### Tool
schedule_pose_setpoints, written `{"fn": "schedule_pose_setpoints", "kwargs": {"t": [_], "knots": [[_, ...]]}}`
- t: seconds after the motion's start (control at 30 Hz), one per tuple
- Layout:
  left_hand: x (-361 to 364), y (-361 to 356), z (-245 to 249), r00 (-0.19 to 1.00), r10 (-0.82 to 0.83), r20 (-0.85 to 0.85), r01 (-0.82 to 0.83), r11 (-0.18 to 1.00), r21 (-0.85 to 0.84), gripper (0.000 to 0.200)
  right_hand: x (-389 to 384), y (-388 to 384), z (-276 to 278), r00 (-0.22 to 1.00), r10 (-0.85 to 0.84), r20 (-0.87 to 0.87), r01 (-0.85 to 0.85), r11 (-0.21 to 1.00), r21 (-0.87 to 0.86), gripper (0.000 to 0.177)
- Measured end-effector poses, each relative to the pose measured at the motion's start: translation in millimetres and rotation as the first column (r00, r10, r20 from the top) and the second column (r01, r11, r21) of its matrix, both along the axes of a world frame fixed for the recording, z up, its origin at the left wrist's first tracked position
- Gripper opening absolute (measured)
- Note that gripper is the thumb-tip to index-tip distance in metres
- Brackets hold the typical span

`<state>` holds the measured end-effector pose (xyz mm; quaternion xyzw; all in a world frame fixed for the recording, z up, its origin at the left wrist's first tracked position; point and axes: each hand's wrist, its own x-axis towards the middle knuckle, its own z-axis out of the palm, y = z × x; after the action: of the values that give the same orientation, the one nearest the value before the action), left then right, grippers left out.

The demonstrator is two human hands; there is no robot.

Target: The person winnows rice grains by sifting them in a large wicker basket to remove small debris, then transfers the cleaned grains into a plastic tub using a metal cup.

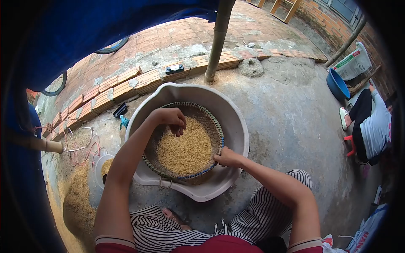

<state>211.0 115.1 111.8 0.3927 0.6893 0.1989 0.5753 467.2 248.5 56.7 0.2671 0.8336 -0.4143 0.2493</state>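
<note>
The right hand (228,157) pinches the basket rim (209,113), best for heavy-looking grain (185,149); I can't tell if the curled left hand (172,117) holds any.

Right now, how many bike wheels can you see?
2. One wheel peeks out under the blue tarp at the upper left; the other wheel is lower and farther left. Both are partly covered, and more may be hidden.
</note>
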Motion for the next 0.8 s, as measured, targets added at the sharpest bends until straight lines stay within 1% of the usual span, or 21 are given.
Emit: {"fn": "schedule_pose_setpoints", "kwargs": {"t": [0.03,0.07,0.1,0.17,0.2,0.23,0.27,0.3,0.33,0.4,0.43,0.47,0.5,0.53,0.57,0.63,0.67,0.73,0.77,0.8], "knots": [[-13,7,4,0.996,-0.024,-0.086,0.027,0.999,0.029,0.02,0,-1,1,1.0,0.014,0.001,-0.014,1.0,-0.002,0.046],[-27,15,7,0.96,0.267,-0.079,-0.239,0.936,0.257,0.022,0,0,1,1.0,0.013,-0.001,-0.013,1.0,0.003,0.046],[-46,23,6,0.848,0.53,-0.003,-0.469,0.752,0.462,0.025,0,0,-2,1.0,0.011,0.011,-0.011,1.0,0.009,0.046],[-98,30,11,0.747,0.66,0.077,-0.542,0.538,0.646,0.032,1,-1,-6,1.0,0.01,0.023,-0.01,1.0,0.018,0.047],[-94,30,16,0.744,0.663,0.083,-0.545,0.53,0.65,0.032,1,-1,-7,1.0,0.013,0.021,-0.014,1.0,0.022,0.047],[-91,30,22,0.579,0.791,0.197,-0.67,0.324,0.668,0.033,1,1,-8,1.0,0.017,0.019,-0.017,1.0,0.023,0.047],[-87,29,27,0.386,0.869,0.31,-0.748,0.099,0.656,0.034,0,2,-9,1.0,0.021,0.02,-0.022,0.999,0.025,0.047],[-83,23,26,0.381,0.871,0.31,-0.75,0.095,0.654,0.034,1,4,-9,1.0,0.014,0.003,-0.013,0.999,-0.029,0.05],[-77,15,24,0.399,0.852,0.338,-0.777,0.119,0.618,0.032,1,4,-9,1.0,0.006,-0.013,-0.007,0.996,-0.085,0.055],[-71,-1,22,0.444,0.796,0.412,-0.814,0.165,0.557,0.03,-1,3,-5,1.0,0.005,-0.002,-0.005,0.997,-0.079,0.053],[-70,-8,20,0.442,0.798,0.41,-0.814,0.165,0.556,0.03,-1,2,-3,1.0,-0.008,0.01,0.009,0.997,-0.071,0.051],[-69,-15,19,0.461,0.793,0.398,-0.816,0.203,0.541,0.029,-1,2,-7,1.0,-0.009,0.01,0.01,0.997,-0.074,0.051],[-69,-21,18,0.479,0.787,0.387,-0.817,0.24,0.524,0.028,-2,2,-11,1.0,0.003,0.025,-0.002,0.998,-0.061,0.046],[-70,-26,17,0.498,0.797,0.342,-0.8,0.269,0.536,0.027,-2,2,-14,0.999,0.017,0.039,-0.015,0.999,-0.047,0.044],[-71,-33,16,0.496,0.798,0.342,-0.8,0.268,0.536,0.027,-2,3,-17,0.999,0.019,0.039,-0.017,0.999,-0.048,0.044],[-68,-45,18,0.564,0.752,0.34,-0.773,0.336,0.539,0.027,-2,2,-14,1.0,0.006,0.03,-0.004,0.999,-0.05,0.041],[-64,-50,17,0.56,0.755,0.342,-0.775,0.33,0.539,0.027,-2,2,-13,0.999,0.012,0.03,-0.01,0.999,-0.048,0.041],[-53,-60,13,0.629,0.76,0.165,-0.708,0.472,0.526,0.03,-4,2,-8,0.997,0.005,0.078,0.002,0.996,-0.091,0.04],[-46,-67,9,0.625,0.763,0.166,-0.711,0.468,0.526,0.03,-4,2,-6,0.997,0.011,0.078,-0.004,0.996,-0.091,0.04],[-40,-76,1,0.661,0.737,-0.141,-0.573,0.617,0.539,0.036,-4,1,-2,0.995,-0.049,0.091,0.063,0.985,-0.163,0.041]]}}
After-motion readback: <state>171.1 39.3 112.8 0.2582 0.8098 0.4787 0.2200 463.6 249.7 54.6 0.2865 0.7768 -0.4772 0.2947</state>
